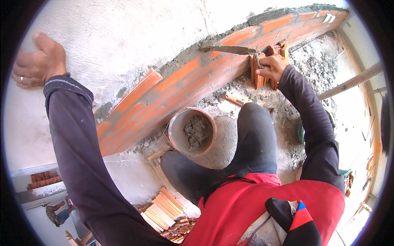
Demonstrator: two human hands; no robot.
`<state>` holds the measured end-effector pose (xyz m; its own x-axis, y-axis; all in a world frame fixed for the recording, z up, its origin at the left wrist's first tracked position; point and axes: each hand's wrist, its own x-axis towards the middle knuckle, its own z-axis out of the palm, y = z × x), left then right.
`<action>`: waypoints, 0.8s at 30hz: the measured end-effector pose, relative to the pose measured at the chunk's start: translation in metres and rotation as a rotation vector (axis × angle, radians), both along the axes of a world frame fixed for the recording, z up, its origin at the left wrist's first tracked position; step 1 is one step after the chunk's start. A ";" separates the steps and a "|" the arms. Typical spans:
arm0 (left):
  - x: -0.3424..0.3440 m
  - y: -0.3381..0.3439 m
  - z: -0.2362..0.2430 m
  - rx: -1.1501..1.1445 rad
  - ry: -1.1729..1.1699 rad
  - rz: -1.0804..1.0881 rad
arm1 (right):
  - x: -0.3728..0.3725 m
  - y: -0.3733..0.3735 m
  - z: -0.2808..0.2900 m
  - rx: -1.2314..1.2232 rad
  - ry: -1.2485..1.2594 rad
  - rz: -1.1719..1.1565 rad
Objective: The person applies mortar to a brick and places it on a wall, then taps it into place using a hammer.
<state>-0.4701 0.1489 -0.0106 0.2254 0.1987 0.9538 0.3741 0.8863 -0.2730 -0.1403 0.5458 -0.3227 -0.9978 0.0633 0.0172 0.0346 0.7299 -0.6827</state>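
Note:
My left hand (39, 63), with a ring on one finger, rests open against the pale plastered wall (123, 33) at the far left. My right hand (271, 69) is closed around the handle of a trowel (234, 49). The trowel's blade reaches left over the top of a low orange brick wall (180, 76), its tip at the grey mortar (178, 59) along the upper course. One brick (141, 87) stands higher than its neighbours at the wall's left part. Below the wall, a bucket (212, 137) holds grey mortar (198, 131).
Hollow bricks (258, 76) stand beside the wall under my right hand. An orange-yellow item (237, 99) lies on the rubble-strewn floor near my knee. Stacked bricks (164, 207) are at lower left, a pole (353, 82) slants at right, and another person (59, 213) is far lower left.

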 end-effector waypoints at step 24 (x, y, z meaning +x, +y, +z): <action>0.022 0.014 -0.005 0.028 -0.045 -0.076 | 0.043 -0.007 -0.027 -0.188 -0.114 -0.222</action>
<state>-0.4481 0.1625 -0.0161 0.1960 0.1561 0.9681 0.4518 0.8618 -0.2304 -0.0976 0.5392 -0.3497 -0.9541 0.2711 -0.1270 0.2631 0.5571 -0.7876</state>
